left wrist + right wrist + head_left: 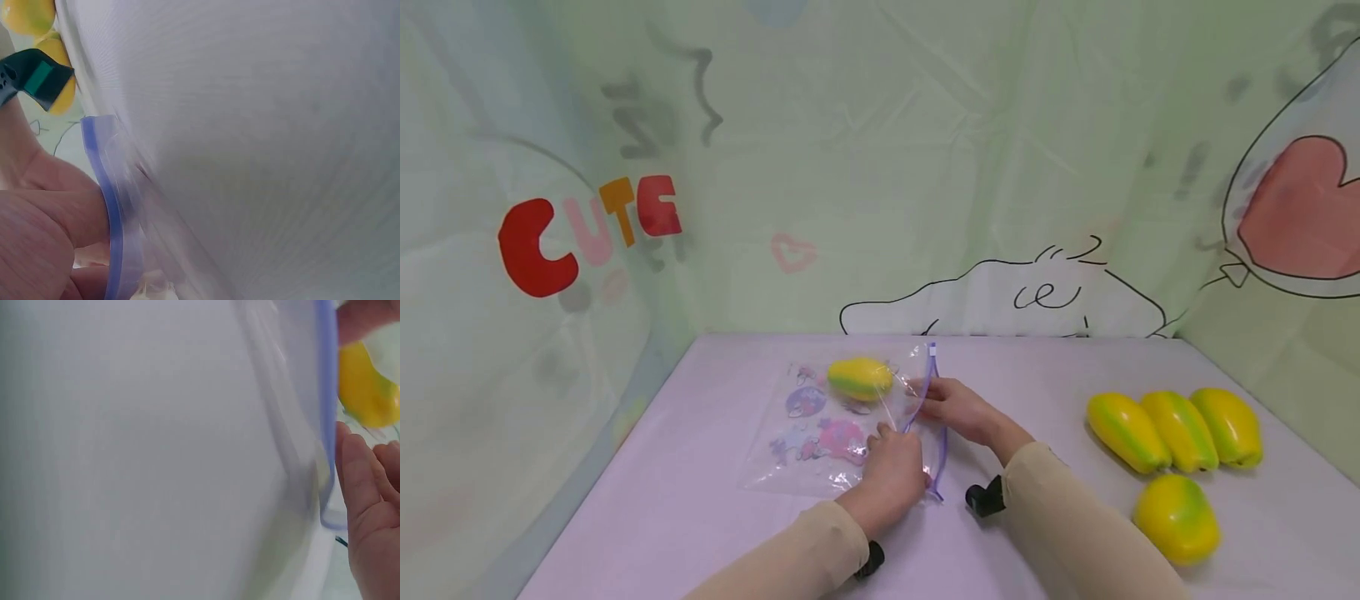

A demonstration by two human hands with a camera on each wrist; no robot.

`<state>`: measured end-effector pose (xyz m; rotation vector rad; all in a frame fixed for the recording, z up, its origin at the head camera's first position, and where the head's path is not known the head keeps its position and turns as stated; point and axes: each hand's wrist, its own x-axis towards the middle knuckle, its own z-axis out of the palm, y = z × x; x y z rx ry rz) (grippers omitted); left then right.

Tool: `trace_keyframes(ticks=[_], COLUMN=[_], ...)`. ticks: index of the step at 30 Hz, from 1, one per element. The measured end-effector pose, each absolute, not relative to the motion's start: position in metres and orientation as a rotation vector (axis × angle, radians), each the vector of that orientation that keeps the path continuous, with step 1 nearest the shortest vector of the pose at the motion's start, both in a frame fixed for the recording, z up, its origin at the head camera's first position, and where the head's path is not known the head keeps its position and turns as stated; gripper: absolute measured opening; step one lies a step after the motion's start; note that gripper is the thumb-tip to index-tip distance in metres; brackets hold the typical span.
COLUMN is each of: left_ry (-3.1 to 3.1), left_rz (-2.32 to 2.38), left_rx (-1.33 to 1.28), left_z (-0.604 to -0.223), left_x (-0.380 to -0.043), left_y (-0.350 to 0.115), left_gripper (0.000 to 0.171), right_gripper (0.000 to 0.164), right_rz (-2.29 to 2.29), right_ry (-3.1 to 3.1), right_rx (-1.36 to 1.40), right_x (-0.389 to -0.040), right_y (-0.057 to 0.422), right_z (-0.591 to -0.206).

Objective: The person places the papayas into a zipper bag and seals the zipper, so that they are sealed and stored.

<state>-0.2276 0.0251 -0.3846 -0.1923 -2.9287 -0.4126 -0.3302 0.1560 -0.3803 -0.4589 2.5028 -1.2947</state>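
Note:
A clear zip bag (778,475) with pink and purple cartoon prints lies on the table, its purple zip edge facing right. Inside it, toward the far side, is a yellow-green papaya (859,379), also visible in the right wrist view. My left hand (891,471) grips the near part of the bag's mouth; the purple strip crosses its fingers in the left wrist view. At the mouth's far part is my right hand (958,408), its fingers fairly straight and reaching past the purple strip (328,394) toward the papaya. The clear film partly covers those fingertips.
Three papayas (1180,429) lie side by side at the right of the lilac table (625,517). Another papaya (1178,518) sits nearer, in front of them. Printed cloth walls (850,167) rise behind the table and at both sides.

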Motion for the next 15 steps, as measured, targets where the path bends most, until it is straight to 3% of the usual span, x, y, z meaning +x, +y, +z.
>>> trace_keyframes(ticks=[5,15], left_ry=[-2.935,-2.958], left_rz=[-0.443,-0.482], left_rx=[-0.184,-0.168], left_z=[-0.385,-0.383], left_x=[-0.229,-0.228], left_y=[0.026,0.025], left_gripper=[0.044,0.045], right_gripper=[0.041,0.048], right_rz=[-1.289,-1.258], right_ry=[2.445,2.444], right_rx=[-0.495,-0.479], right_x=[-0.325,-0.306], right_y=[0.174,0.213], right_z=[-0.371,-0.342])
